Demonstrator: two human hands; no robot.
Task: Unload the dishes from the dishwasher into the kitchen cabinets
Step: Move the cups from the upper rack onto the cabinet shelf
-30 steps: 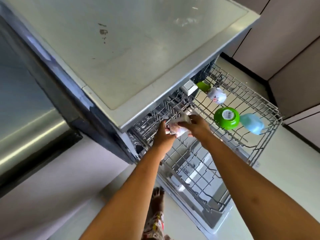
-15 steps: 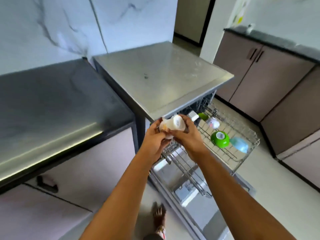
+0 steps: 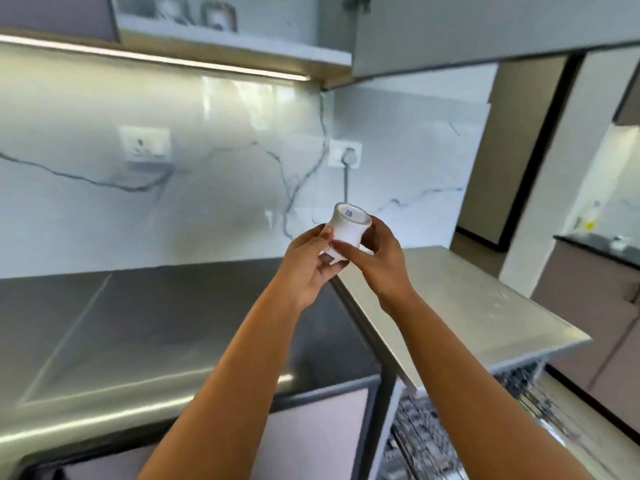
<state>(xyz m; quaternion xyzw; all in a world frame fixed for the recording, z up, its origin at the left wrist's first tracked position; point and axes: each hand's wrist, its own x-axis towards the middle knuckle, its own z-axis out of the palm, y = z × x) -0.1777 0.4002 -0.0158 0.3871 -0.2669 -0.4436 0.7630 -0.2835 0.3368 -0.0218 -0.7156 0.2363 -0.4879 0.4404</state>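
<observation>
A small white cup [image 3: 348, 227] is held upside down at chest height, its base with a printed mark facing up. My left hand [image 3: 311, 263] grips its lower part from the left and my right hand [image 3: 379, 252] pinches it from the right. Both hands are above the dark countertop [image 3: 145, 320], in front of the marble wall. The dishwasher's wire rack [image 3: 450, 431] shows blurred at the lower right, below its grey top [image 3: 460, 306]. Overhead, an open wall cabinet [image 3: 221, 39] has items on its shelf.
Two wall sockets [image 3: 143, 145] sit on the marble backsplash, one with a cable hanging down. A lit strip runs under the wall cabinet. Brown base cabinets [image 3: 588, 306] and a doorway stand at the right.
The cup has been lifted out of the dishwasher rack and raised to chest height with both hands. My view has swung up from the rack to the wall and cabinet.
</observation>
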